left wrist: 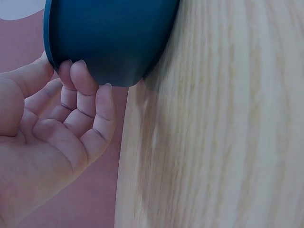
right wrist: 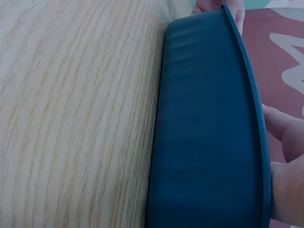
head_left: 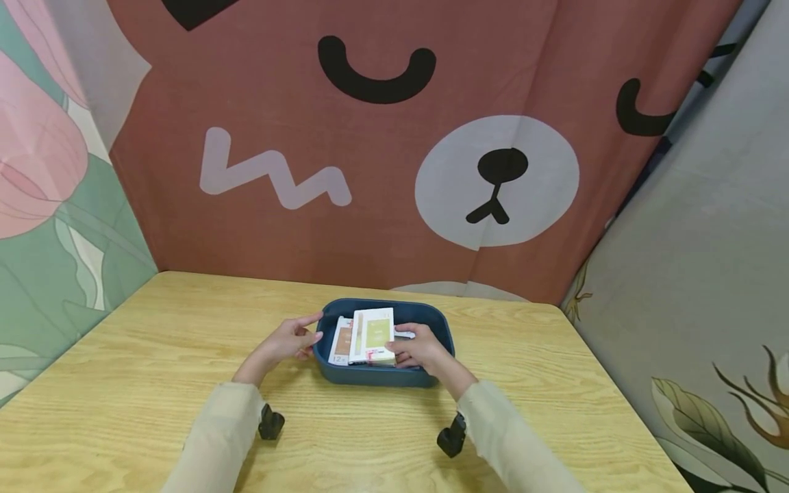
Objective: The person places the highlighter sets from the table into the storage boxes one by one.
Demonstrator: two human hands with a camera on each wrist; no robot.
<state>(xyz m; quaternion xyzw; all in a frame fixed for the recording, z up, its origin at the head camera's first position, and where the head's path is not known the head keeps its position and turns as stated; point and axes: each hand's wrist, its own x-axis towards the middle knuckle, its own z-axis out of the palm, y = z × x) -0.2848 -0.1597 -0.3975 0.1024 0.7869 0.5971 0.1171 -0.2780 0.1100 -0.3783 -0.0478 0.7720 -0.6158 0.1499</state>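
A dark blue plastic bin (head_left: pixel 382 376) with rounded corners stands on the table. Inside it, a white booklet with a yellow-green panel (head_left: pixel 377 334) lies tilted over a white one with a brown panel (head_left: pixel 340 346). My left hand (head_left: pixel 288 341) grips the bin's left end, thumb at the rim and fingertips against the outer wall, as the left wrist view shows. Reaching into the bin over its near side, my right hand (head_left: pixel 424 350) pinches the right edge of the yellow-green booklet. In the right wrist view the bin wall hides those fingertips.
The wooden table (head_left: pixel 185 383) extends around the bin. Behind it hangs a brown cloth (head_left: pixel 277 239) with a bear face, and patterned cloths hang left and right. Black wrist mounts (head_left: pixel 452 435) sit below both sleeves.
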